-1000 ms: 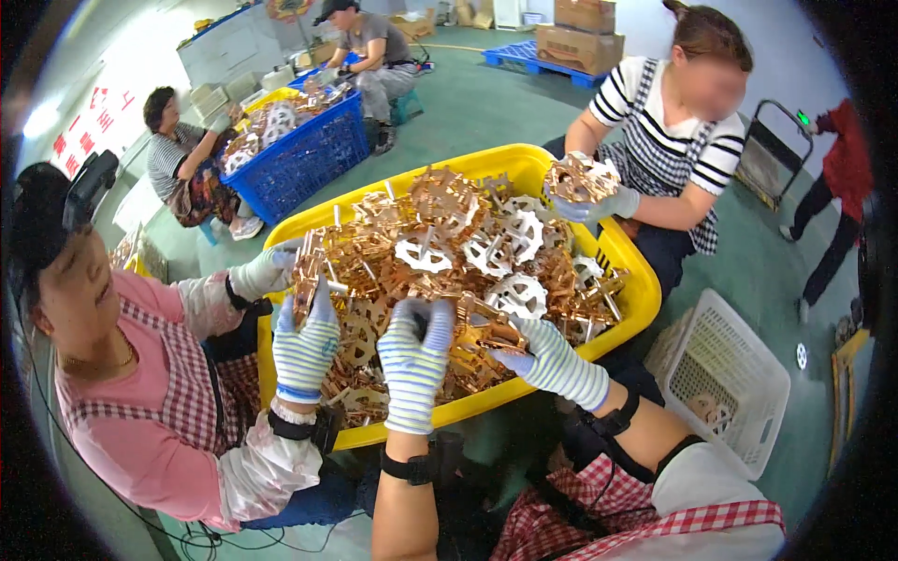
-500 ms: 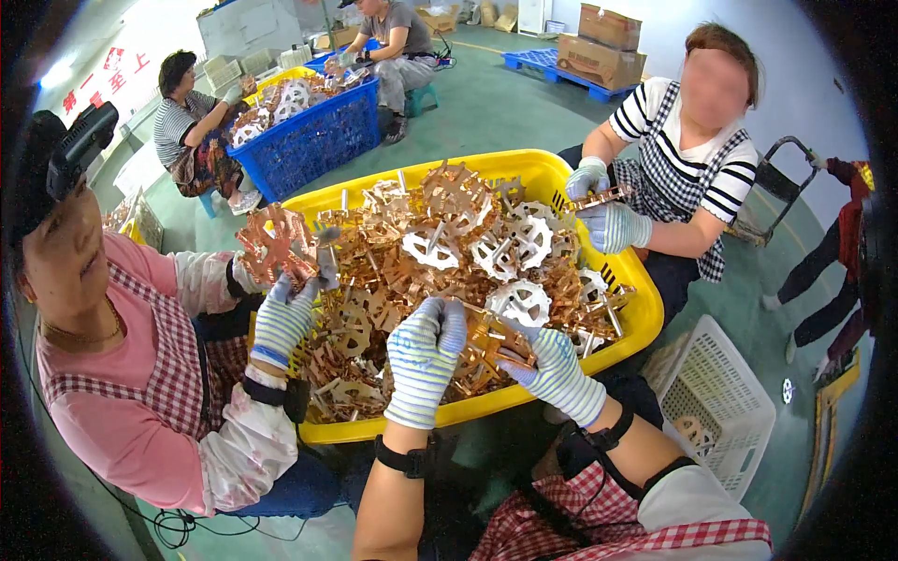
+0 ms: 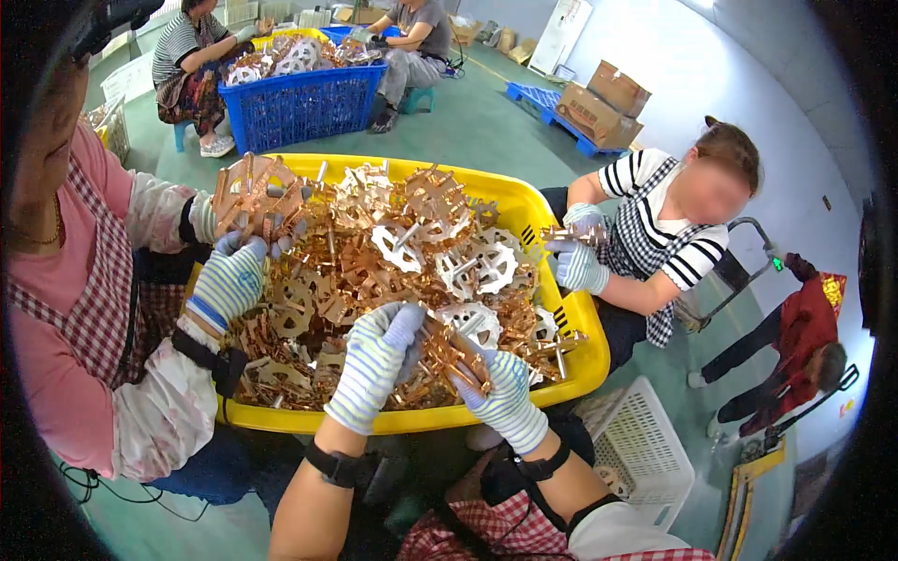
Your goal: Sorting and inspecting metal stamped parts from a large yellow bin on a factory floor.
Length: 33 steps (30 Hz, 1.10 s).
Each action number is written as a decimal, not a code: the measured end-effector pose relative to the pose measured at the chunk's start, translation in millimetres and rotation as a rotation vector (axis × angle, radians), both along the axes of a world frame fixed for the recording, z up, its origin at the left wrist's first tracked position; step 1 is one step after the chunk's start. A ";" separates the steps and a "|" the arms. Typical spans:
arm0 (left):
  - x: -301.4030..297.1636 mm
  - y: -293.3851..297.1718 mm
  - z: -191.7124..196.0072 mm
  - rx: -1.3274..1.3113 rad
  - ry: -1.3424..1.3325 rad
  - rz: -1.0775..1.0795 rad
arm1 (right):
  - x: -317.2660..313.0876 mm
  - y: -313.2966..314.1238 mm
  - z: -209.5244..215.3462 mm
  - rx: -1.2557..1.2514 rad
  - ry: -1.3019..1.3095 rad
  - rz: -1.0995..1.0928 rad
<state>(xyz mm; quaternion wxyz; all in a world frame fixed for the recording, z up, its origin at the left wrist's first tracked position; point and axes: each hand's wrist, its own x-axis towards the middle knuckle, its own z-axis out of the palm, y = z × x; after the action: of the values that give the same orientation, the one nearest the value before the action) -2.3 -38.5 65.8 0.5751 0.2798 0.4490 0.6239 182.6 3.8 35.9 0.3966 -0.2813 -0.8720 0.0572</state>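
Note:
A yellow crate (image 3: 524,210) is heaped with copper-coloured stamped metal parts (image 3: 374,243), some of them pale and silvery. My left hand (image 3: 377,360), in a striped knit glove, and my right hand (image 3: 502,393), gloved the same, are at the near edge of the heap. Both grip one copper part (image 3: 451,353) held between them. A co-worker on my left in a pink checked apron lifts a round copper part (image 3: 251,196) with a gloved hand (image 3: 229,279). A co-worker opposite, in a striped shirt, holds another part (image 3: 572,236) at the crate's far right rim.
A white plastic basket (image 3: 645,449) stands on the green floor at my right. Behind, two more people sit at a blue crate (image 3: 297,105) full of parts. Cardboard boxes (image 3: 603,103) sit on a blue pallet at the back. A person in red bends down far right.
The co-worker on my left has raised a round copper part out of the heap. My two hands have come together on one part at the near edge.

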 end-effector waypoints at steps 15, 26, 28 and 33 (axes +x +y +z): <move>-2.4 6.9 -14.8 0.019 0.058 0.080 | 48.9 33.6 -31.2 -0.221 0.097 -0.225; 1.1 19.0 -22.0 0.004 0.241 0.126 | 25.8 -1.0 -8.3 -0.175 -0.114 -0.067; -4.3 13.5 -24.4 -0.037 -0.219 0.029 | 19.8 -5.8 -0.9 -0.252 -0.055 -0.084; 10.4 20.2 -23.3 -0.006 0.212 0.128 | 23.6 -4.1 -8.3 -0.183 -0.083 -0.060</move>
<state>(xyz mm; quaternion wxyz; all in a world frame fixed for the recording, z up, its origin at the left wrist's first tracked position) 8.1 -18.3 42.5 0.4844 0.3131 0.5262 0.6249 206.2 -0.3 27.6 0.3343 -0.3445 -0.8699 0.1131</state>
